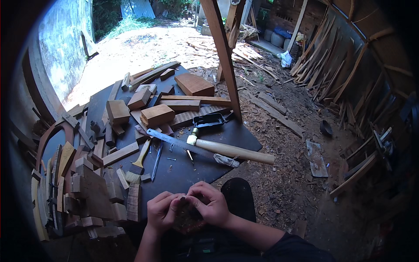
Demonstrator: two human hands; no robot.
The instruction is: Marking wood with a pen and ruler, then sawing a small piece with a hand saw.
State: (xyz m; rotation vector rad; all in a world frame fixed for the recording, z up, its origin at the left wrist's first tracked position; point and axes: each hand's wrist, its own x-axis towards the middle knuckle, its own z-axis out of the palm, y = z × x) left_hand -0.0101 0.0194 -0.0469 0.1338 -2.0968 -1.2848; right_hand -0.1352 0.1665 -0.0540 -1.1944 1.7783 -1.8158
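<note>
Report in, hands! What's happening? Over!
Left hand and right hand together, fingers pinched. Something small between them, mostly hidden. Hammer and brush beyond, clear of both hands.

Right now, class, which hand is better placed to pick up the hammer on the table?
Likely the right hand: the hammer points its handle to that side, farther from the left hand. Both hands meet, though, so the right would need freeing first.

The hammer handle (235, 150) is pale tan, the tray (209, 120) black, the brush handle (143, 151) yellow, the tabletop (244, 136) blue-grey.
</note>
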